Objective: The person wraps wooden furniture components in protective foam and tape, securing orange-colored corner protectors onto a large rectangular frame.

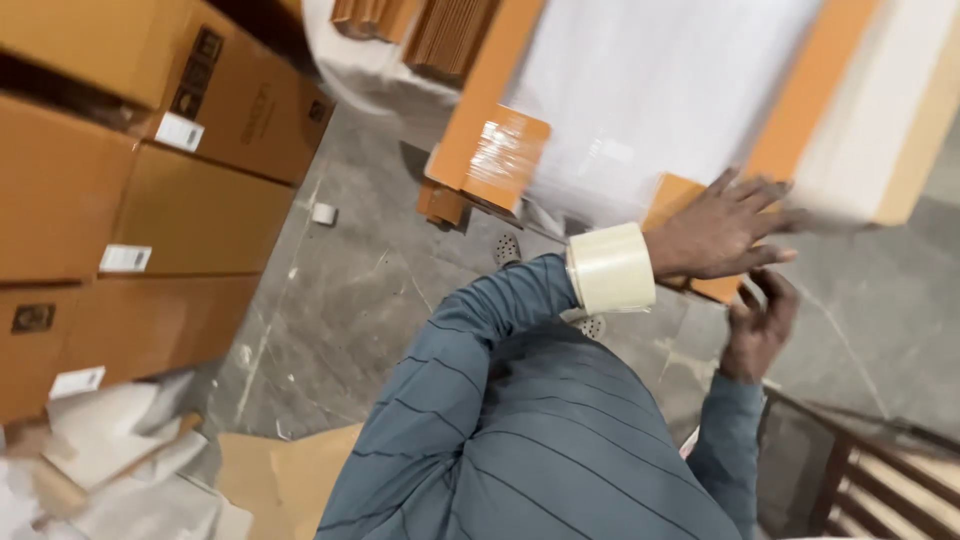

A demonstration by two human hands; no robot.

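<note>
A: What is sitting nearest us?

B: A tape roll [611, 268], riding on the left wrist like a bangle, over the blue sleeve [470, 400]. Just past it the left hand [722, 228] is pressing flat, fingers spread, on the orange corner [680, 200] of the wrapped panel [660, 90].

A: And the right hand [760, 325]?

B: It is hovering just below the left, fingers curled and pinching together. I cannot tell what it is gripping, if anything; the view is blurring there.

A: What could be going wrong?

B: My guess: the roll is sitting loose, so it may be sliding down onto the hand or dropping to the floor [360, 290] as the arm tilts. Only one palm is steadying the panel, so it could be tipping or sliding off its block [440, 203].

A: Farther out?

B: Cartons [150, 200] are stacking up on the left, paper scraps [120, 450] lying below them. Stepping back onto those scraps could be causing a slip.
</note>
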